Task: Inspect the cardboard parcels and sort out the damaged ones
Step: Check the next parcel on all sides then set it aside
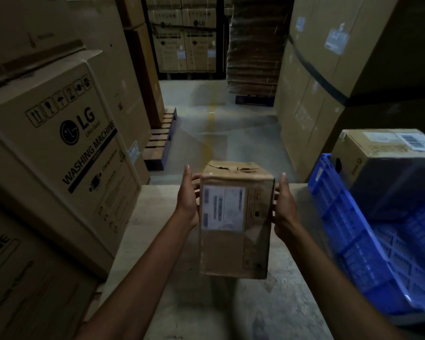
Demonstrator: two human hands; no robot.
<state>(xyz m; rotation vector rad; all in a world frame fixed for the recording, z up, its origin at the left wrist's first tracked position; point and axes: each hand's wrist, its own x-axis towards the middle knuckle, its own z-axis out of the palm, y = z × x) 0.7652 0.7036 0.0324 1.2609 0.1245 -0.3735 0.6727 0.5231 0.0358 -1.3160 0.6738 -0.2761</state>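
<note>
Where cartons (66, 133) wall the aisle (214, 123), a parcel (233, 217) hangs over the tabletop (231, 312).

1. Only two hands and two forearms of the person show, in dim warehouse light.
2. The left hand (187, 201) is bare, with a narrow wrist and a short thumbnail.
3. The right hand (286, 209) is bare too, its thumbnail equally short.
4. The left forearm (138, 266) and right forearm (329, 271) are lean and uncovered to the picture's edge.
</note>
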